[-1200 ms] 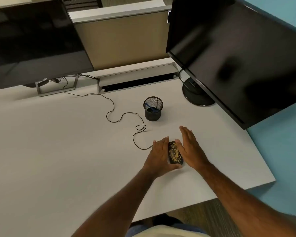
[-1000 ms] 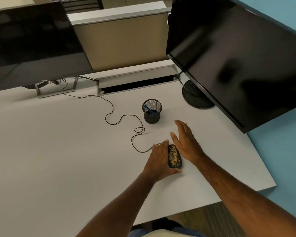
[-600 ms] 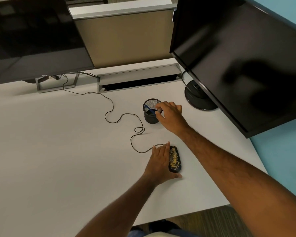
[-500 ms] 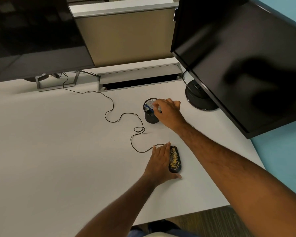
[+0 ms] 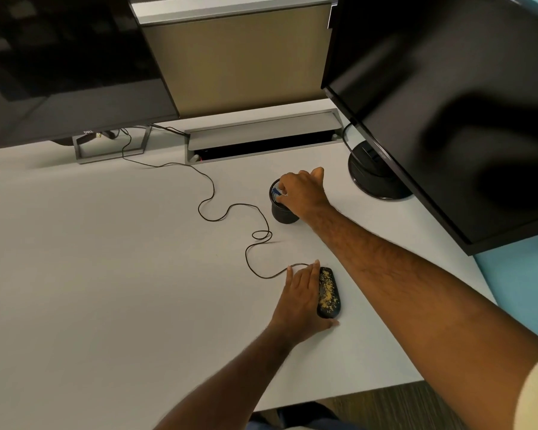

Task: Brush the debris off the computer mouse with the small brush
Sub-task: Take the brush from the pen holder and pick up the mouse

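- The computer mouse [image 5: 328, 292] lies on the white table [image 5: 106, 274] near its front edge, its top speckled with yellowish debris [image 5: 327, 290].
- The left hand [image 5: 302, 301] rests flat against the mouse's left side, fingers straight and relaxed and thumb tucked under the near end; it steadies the mouse and clasps nothing.
- The right hand [image 5: 300, 192] reaches into the black mesh cup [image 5: 281, 212] behind the mouse. Its fingers curl down over the rim toward a blue item [image 5: 275, 191], probably the small brush. Whether they have closed on it cannot be told, since the fingertips hide the contact.
- Judged stage: fetching the brush; no sweeping has begun and the debris looks undisturbed.
- Risk: the cup is light and narrow, so a sideways pull on the brush could tip it or drag it along. Lifting straight up would avoid that.
- Risk: the thin cable [image 5: 230, 209] loops between cup and mouse, and a low return path of the right wrist could snag it and jerk the mouse, scattering crumbs early.
- Risk: the left fingers lie beside the debris patch, so strokes toward them would push crumbs onto the hand.
- Room: bare table spreads to the left; on the right, the monitor [image 5: 448, 103] overhangs and its round base [image 5: 373, 178] stands near the cup.
- The front edge is close to the mouse, so debris swept forward would likely fall to the floor.
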Action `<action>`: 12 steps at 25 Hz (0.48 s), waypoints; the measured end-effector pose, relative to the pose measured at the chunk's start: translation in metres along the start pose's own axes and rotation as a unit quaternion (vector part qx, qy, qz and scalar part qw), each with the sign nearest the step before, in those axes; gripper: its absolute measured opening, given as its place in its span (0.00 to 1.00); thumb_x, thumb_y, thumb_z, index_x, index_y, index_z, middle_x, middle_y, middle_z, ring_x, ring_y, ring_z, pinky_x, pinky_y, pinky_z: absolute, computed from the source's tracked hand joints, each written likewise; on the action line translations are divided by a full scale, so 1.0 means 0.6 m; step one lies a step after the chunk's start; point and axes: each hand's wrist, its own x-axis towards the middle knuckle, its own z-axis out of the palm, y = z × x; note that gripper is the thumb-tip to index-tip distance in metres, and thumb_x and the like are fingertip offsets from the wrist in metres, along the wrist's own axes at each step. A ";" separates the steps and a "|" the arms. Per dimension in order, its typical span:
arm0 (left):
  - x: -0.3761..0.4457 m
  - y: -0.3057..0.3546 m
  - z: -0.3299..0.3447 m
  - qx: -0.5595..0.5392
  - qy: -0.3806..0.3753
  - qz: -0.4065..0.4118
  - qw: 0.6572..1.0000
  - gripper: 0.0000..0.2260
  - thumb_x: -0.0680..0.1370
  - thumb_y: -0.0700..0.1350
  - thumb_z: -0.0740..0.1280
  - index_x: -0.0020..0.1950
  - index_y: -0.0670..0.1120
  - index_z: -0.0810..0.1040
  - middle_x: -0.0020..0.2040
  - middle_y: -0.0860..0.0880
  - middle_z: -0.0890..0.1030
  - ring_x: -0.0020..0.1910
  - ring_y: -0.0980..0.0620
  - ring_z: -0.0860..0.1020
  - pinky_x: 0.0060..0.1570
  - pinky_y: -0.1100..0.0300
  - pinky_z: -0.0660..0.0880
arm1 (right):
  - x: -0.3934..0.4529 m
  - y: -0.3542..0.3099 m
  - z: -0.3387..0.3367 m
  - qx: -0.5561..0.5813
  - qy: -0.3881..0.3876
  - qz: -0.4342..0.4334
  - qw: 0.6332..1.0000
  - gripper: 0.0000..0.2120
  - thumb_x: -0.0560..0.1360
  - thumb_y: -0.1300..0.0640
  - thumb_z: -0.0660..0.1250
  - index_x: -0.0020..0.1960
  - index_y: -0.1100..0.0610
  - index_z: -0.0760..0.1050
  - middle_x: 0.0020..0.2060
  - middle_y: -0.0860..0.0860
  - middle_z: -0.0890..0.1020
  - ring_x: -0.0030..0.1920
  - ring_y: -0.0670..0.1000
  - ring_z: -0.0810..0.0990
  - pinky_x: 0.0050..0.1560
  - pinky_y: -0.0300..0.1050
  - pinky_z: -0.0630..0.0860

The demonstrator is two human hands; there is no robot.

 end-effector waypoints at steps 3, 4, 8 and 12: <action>-0.003 0.000 0.006 -0.008 0.000 0.000 1.000 0.58 0.67 0.72 0.71 0.82 0.48 0.39 0.82 0.47 0.53 0.80 0.47 0.52 0.76 0.48 0.35 | 0.005 -0.006 0.008 -0.010 0.001 0.002 1.000 0.11 0.81 0.45 0.73 0.57 0.52 0.83 0.48 0.50 0.87 0.53 0.54 0.81 0.60 0.54 0.63; -0.003 0.000 0.008 -0.015 0.002 -0.003 1.000 0.58 0.68 0.72 0.70 0.82 0.48 0.39 0.82 0.47 0.53 0.80 0.48 0.52 0.76 0.48 0.34 | 0.005 -0.007 0.011 -0.007 0.002 0.000 1.000 0.11 0.81 0.46 0.72 0.57 0.52 0.83 0.48 0.50 0.87 0.52 0.54 0.81 0.60 0.54 0.63; -0.008 0.000 0.012 -0.036 0.002 -0.006 0.999 0.58 0.68 0.72 0.70 0.82 0.49 0.38 0.82 0.47 0.53 0.81 0.48 0.51 0.77 0.48 0.36 | -0.003 0.001 0.009 0.041 0.031 -0.006 0.999 0.08 0.82 0.47 0.70 0.55 0.50 0.83 0.48 0.50 0.87 0.54 0.55 0.80 0.59 0.54 0.62; -0.018 0.003 0.004 -0.049 0.004 0.005 0.999 0.58 0.68 0.71 0.71 0.82 0.49 0.39 0.82 0.47 0.53 0.81 0.49 0.51 0.77 0.49 0.38 | -0.020 0.009 -0.016 0.134 0.081 0.011 0.988 0.07 0.81 0.49 0.73 0.56 0.50 0.84 0.48 0.50 0.88 0.55 0.54 0.78 0.53 0.49 0.55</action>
